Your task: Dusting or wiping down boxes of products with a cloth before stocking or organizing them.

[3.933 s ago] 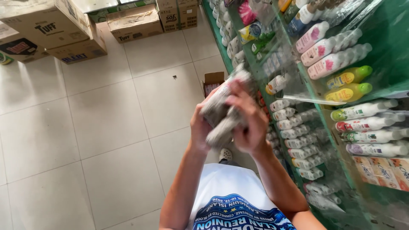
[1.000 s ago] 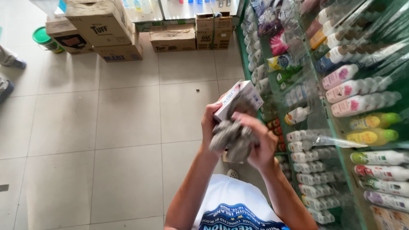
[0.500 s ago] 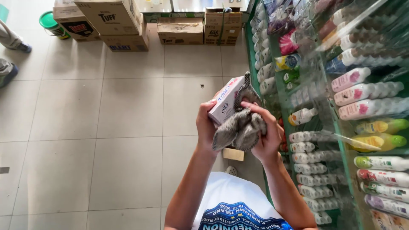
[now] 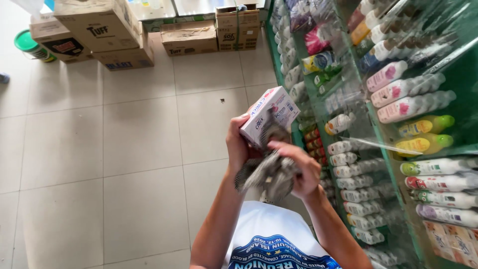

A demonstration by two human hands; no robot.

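Fingers [image 4: 238, 134] of left hand [image 4: 237, 147] grip box [image 4: 269, 115] | right hand [image 4: 302, 169] clutches cloth [image 4: 269, 172] (against box)

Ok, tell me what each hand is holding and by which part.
Left hand grips the small pink-and-white cardboard box by its lower end. Right hand clutches the crumpled grey cloth bunched in its fist, pressed against the box.

I see a pale tiled floor [image 4: 124, 149] carrying stacked brown cardboard boxes [image 4: 99, 30] and a green bucket [image 4: 31, 46]; green shelves [image 4: 393, 144] beside it hold rows of plastic bottles [image 4: 413, 104].
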